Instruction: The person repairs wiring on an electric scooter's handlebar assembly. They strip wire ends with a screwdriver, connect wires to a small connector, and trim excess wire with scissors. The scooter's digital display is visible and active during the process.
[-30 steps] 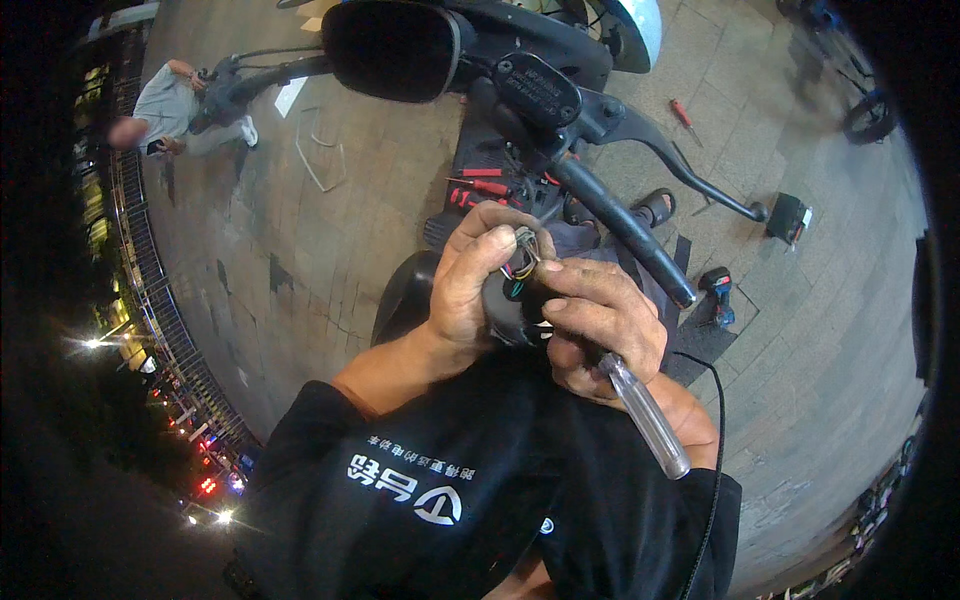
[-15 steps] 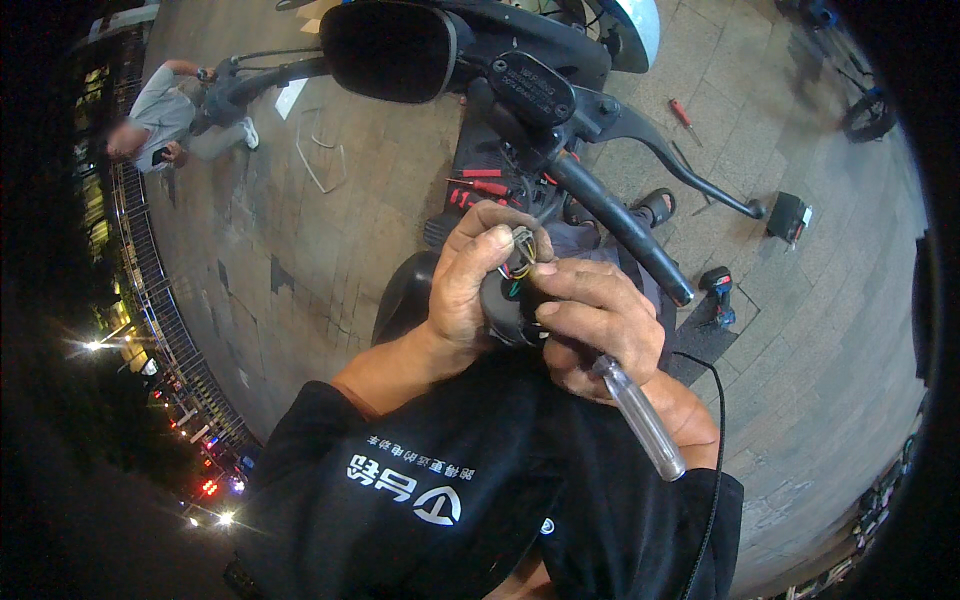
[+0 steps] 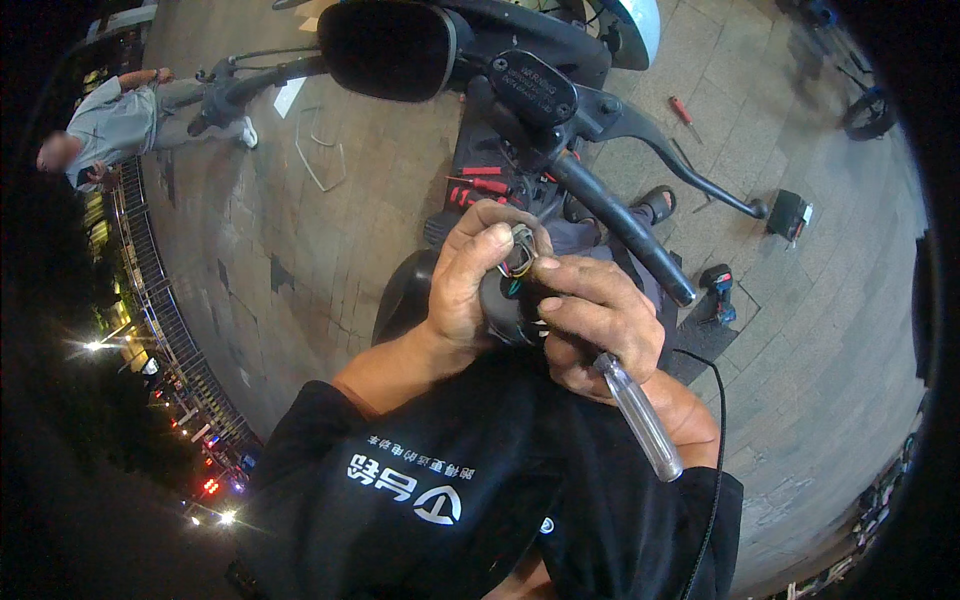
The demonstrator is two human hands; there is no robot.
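Note:
My left hand [image 3: 468, 275] is closed around a round black housing [image 3: 503, 308], its thumb and fingers framing a small bundle of wires [image 3: 520, 255]. Grey, yellow and green strands show among them. Thumb and forefinger of my right hand [image 3: 600, 315] press at the bundle's right side. The other right fingers are curled round a screwdriver [image 3: 642, 425], whose clear handle sticks out toward the lower right; its shaft is hidden. Just beyond my hands runs the bare black handlebar end [image 3: 625, 230] with its brake lever [image 3: 690, 178].
A dark mirror [image 3: 388, 50] hangs at the top. Red-handled screwdrivers lie on the footboard [image 3: 488, 185] and the paving [image 3: 682, 112]. A cordless drill [image 3: 718, 293] and a black box [image 3: 789, 215] sit at right. A person [image 3: 115, 125] stands far left. A black cable [image 3: 717, 420] runs beside my right arm.
My right fingertips have shifted slightly at the wires, which now look more bunched together. The person at far left has leaned farther left. My left hand keeps its place.

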